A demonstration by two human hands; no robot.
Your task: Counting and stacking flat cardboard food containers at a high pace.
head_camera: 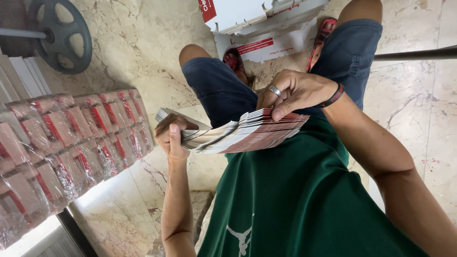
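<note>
We're mid-sort: left hand (172, 137) curled around one end of a fanned stack of flat red-and-white cardboard leaflets (247, 133) over our lap, right hand (290, 93) pinching the top ones. Next likely needs clean separation, steady grip.

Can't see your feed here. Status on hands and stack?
Left hand grips fanned stack of flat cartons from below. Right hand thumbs its top edge. Nothing blocking.

The wrapped bundles (66, 152) run off the left edge, and the cardboard box (257, 24) is cut by the top edge.
</note>
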